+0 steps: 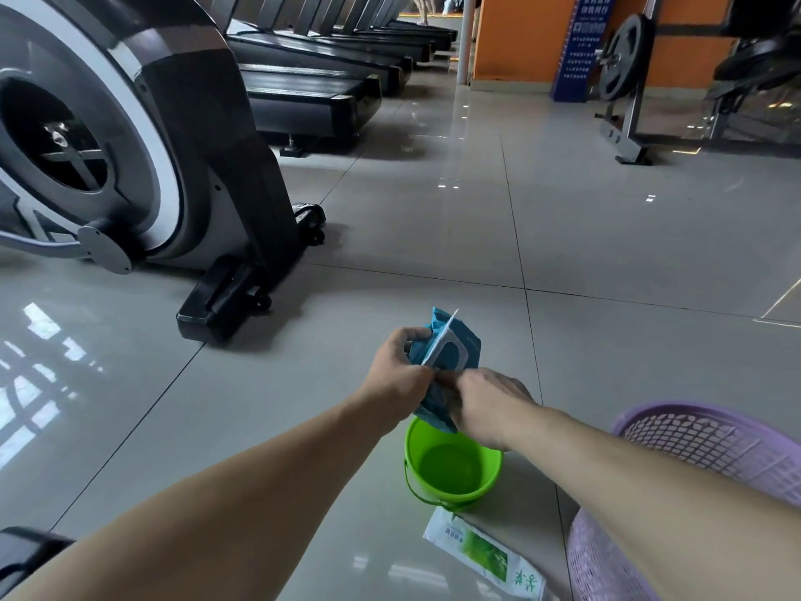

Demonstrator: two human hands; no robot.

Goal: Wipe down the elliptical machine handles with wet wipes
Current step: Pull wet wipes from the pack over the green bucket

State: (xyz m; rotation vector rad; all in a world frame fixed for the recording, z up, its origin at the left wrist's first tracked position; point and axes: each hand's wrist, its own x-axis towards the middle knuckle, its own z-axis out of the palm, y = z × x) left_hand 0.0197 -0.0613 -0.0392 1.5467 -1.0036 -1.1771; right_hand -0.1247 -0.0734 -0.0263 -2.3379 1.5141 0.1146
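Wipe packs, two. One blue wipes pack (pixel 470 340), held in the air above the bucket and just right of the elliptical machine's foot, with its white flap (pixel 443 340) lifted and standing on edge; the contents do not show. One white-and-green pack (pixel 481 557), lying flat on the floor (pixel 433 236) just in front of the bucket, sealed or open cannot be told. Hands, two, both on the blue pack: left hand (pixel 403 362) wrapped round its upper part, right hand (pixel 485 405) with fingers curled in against its lower middle near the foot of the flap. Bucket, one: green bucket (pixel 411 453), upright on the floor directly under the hands, thin handle down; the inside shows only green plastic, and whether it holds water cannot be told. Purple basket (pixel 711 435), lattice-walled, at right beyond the right forearm; a paler lattice piece (pixel 607 561) lies on the near side of that arm, same basket or a second cannot be told, contents hidden. Elliptical machine (pixel 208 136), one, at left: wheel housing and foot in view. Treadmills (pixel 303 93), a row behind it, number unclear. Weight plate (pixel 624 58) on a rack, far right.
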